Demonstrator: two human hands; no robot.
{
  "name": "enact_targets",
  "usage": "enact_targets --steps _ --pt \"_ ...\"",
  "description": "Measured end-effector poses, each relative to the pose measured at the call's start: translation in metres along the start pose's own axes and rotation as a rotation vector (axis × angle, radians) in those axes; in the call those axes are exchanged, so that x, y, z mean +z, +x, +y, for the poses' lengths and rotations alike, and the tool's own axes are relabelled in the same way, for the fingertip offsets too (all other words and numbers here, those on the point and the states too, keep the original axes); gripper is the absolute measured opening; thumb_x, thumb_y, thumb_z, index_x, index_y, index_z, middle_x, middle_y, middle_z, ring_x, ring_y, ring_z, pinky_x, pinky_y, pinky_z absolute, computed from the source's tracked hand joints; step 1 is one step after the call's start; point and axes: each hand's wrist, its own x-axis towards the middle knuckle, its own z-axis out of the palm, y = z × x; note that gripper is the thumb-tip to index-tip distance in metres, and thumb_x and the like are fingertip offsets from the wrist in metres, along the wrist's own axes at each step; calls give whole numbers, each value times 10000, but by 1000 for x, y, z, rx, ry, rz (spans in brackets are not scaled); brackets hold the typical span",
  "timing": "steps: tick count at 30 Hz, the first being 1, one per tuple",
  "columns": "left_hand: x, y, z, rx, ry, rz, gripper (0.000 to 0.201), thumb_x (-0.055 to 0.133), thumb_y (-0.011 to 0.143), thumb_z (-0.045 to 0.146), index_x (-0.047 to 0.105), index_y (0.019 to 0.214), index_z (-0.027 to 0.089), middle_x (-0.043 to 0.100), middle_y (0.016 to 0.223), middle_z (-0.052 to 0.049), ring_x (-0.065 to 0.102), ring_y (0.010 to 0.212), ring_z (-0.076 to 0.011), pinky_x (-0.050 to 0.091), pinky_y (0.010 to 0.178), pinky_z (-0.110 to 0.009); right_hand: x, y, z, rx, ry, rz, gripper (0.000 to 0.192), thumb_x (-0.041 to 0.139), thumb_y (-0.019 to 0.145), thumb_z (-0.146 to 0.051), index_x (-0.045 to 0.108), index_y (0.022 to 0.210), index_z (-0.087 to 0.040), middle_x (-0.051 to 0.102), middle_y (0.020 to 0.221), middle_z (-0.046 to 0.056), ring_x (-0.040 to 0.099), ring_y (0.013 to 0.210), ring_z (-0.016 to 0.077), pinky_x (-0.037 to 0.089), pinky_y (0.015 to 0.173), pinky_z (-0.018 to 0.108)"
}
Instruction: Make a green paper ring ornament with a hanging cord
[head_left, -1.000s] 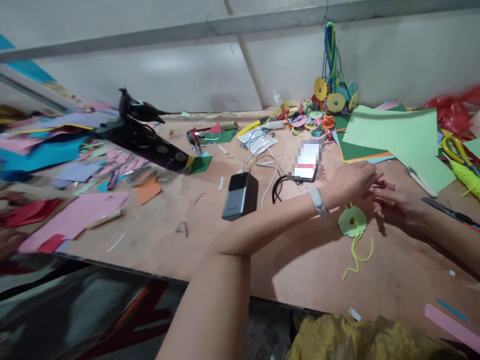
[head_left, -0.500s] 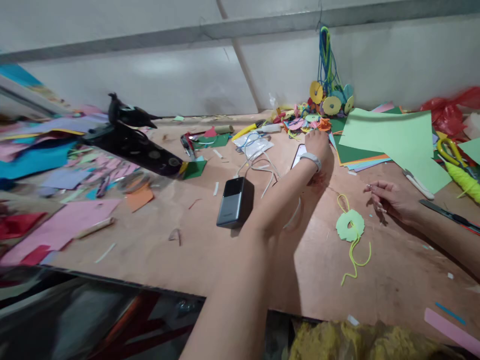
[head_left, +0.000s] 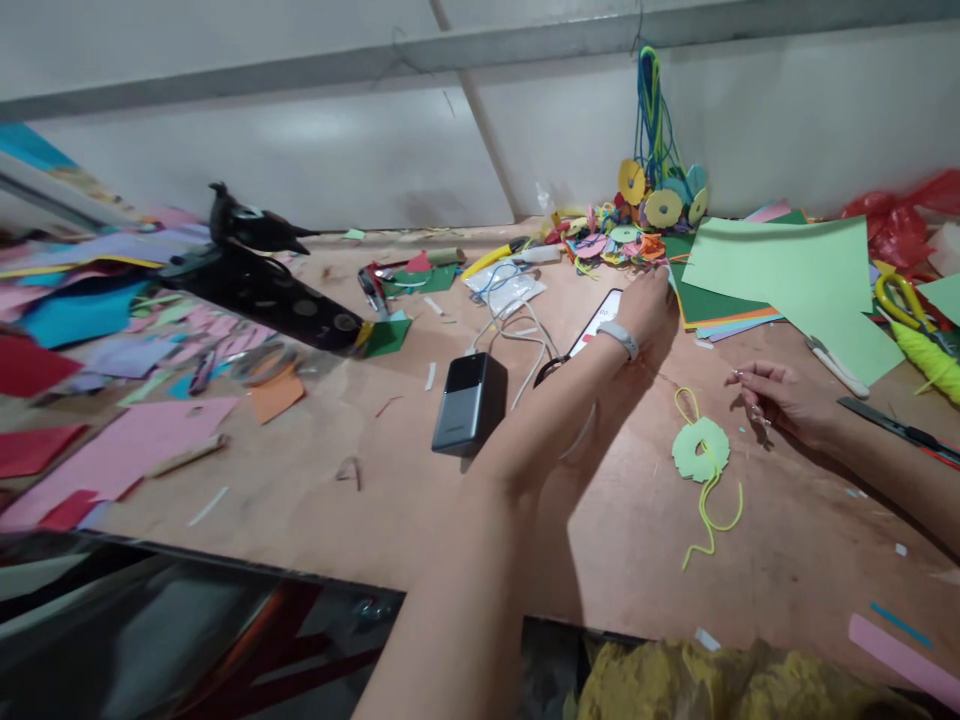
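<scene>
The left hand (head_left: 649, 302) is stretched far, beside the smartphone (head_left: 598, 322); whether anything is gripped cannot be told. The right hand (head_left: 784, 402) is held with fingers parted, seemingly unladen, right of the notched green paper disc (head_left: 685, 457). Its yellow cord (head_left: 703, 507) is best kept untangled.

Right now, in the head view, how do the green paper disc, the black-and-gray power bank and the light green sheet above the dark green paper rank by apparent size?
1. Light green sheet
2. Power bank
3. Green paper disc
</scene>
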Motion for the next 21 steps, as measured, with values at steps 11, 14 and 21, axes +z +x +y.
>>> enact_targets --steps 11,14,21 --pt "-55 -39 -5 -295 113 -159 995 760 797 397 307 1648 150 473 1568 -253 512 1399 -454 502 1070 -514 -2 1 0 0 -18 11 508 962 692 -551 749 949 -169 577 583 -42 509 529 88 457 458 208" --pt "-58 -43 -10 -317 124 -142 925 723 819 389 339 1622 134 488 1545 -264 548 1349 -458 522 1023 -519 -2 1 1 -2 -30 12 492 954 707 -539 746 958 -171 582 583 -42 513 528 90 461 462 211" --pt "-37 -22 -12 11 141 -6 393 527 933 194 651 1301 133 615 1419 -210 560 1332 -341 456 1105 -452 -2 1 1 -7 -32 -6 482 942 725 -521 734 971 -163 589 592 -43 509 528 91 466 473 220"
